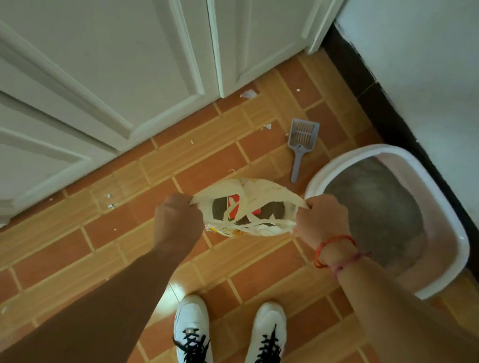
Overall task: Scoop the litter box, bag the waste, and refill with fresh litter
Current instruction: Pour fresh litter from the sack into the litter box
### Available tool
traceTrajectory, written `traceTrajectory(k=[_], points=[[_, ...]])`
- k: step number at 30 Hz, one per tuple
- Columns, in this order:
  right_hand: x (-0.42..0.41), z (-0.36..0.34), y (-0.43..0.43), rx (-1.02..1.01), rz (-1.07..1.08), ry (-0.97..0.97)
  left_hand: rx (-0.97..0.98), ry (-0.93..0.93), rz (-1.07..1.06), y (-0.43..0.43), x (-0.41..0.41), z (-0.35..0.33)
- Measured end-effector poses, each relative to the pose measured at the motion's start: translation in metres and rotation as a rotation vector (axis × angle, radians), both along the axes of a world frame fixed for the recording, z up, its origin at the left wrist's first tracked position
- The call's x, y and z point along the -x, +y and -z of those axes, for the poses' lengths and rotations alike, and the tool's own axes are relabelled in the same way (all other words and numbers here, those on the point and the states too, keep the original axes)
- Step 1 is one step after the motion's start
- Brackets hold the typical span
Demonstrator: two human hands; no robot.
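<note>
A cream plastic bag [264,194] with red print hangs above the floor, its mouth pulled open and dark contents showing inside. My left hand [178,219] grips the bag's left edge. My right hand [324,217], with red strings round the wrist, grips its right edge. Just right of the bag stands the pink litter box with a white rim [323,170], grey litter inside. A grey-blue slotted scoop [301,141] lies on the tiles beyond the bag, handle pointing toward me.
White panelled doors [96,51] fill the left and back. A white wall with a dark skirting [397,118] runs behind the litter box. Small white scraps [249,93] dot the orange tiles. My two white shoes [226,347] stand below the bag.
</note>
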State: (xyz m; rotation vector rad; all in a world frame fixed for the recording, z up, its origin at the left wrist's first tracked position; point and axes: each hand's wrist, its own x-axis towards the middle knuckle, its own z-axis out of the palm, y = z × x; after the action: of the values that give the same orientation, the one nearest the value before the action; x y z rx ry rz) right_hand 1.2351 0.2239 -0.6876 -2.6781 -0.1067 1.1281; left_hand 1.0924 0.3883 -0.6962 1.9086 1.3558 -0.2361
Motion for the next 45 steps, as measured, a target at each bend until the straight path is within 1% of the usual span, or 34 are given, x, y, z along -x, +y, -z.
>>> traceTrajectory(k=[1,3,5,8,10,12,16,19,21,23,25,29,31,33,35,37,39,41,43,45], points=[[-0.002,0.003,-0.002,-0.012,-0.014,-0.044,-0.003,0.011,0.000,-0.004,-0.002,0.002],[-0.001,0.012,-0.008,-0.012,-0.028,-0.049,0.023,-0.024,-0.010,-0.008,-0.001,0.009],[-0.001,0.021,-0.011,-0.005,-0.061,-0.064,0.002,0.002,0.024,-0.014,-0.003,0.012],[-0.001,0.027,-0.007,0.006,-0.087,0.007,0.006,0.011,0.026,-0.011,-0.010,0.017],[-0.006,0.029,0.001,-0.050,-0.062,-0.066,0.016,0.023,0.018,-0.003,-0.014,0.017],[-0.011,0.030,0.009,-0.082,-0.033,-0.102,0.014,0.057,0.060,0.004,-0.015,0.014],[-0.010,0.031,0.007,-0.113,0.001,-0.050,-0.009,0.085,0.143,0.003,-0.017,0.013],[-0.011,0.032,0.002,-0.146,0.004,-0.053,-0.039,0.101,0.205,0.004,-0.020,0.015],[-0.009,0.032,0.001,-0.163,-0.029,-0.074,-0.056,0.075,0.223,0.005,-0.021,0.013],[-0.006,0.032,-0.001,-0.169,-0.081,-0.094,-0.080,0.009,0.250,0.005,-0.022,0.011],[-0.004,0.032,-0.003,-0.175,-0.101,-0.106,-0.123,-0.065,0.345,0.006,-0.024,0.010],[-0.005,0.033,-0.007,-0.181,-0.148,-0.114,-0.226,-0.145,0.578,0.014,-0.029,0.014],[-0.005,0.034,-0.009,-0.176,-0.176,-0.130,-0.248,-0.175,0.629,0.018,-0.034,0.014],[-0.005,0.035,-0.012,-0.162,-0.207,-0.139,-0.235,-0.179,0.558,0.021,-0.042,0.012],[-0.005,0.035,-0.016,-0.156,-0.236,-0.143,-0.188,-0.172,0.400,0.024,-0.052,0.010],[-0.003,0.034,-0.020,-0.167,-0.256,-0.147,-0.134,-0.083,0.282,0.031,-0.059,0.015],[0.000,0.032,-0.024,-0.166,-0.291,-0.157,-0.089,0.076,0.272,0.040,-0.065,0.022],[0.001,0.029,-0.027,-0.150,-0.332,-0.166,-0.073,0.184,0.300,0.045,-0.066,0.026],[0.002,0.025,-0.026,-0.171,-0.329,-0.165,-0.079,0.196,0.315,0.041,-0.065,0.024],[0.003,0.019,-0.022,-0.222,-0.347,-0.171,-0.089,0.161,0.311,0.032,-0.059,0.022]])
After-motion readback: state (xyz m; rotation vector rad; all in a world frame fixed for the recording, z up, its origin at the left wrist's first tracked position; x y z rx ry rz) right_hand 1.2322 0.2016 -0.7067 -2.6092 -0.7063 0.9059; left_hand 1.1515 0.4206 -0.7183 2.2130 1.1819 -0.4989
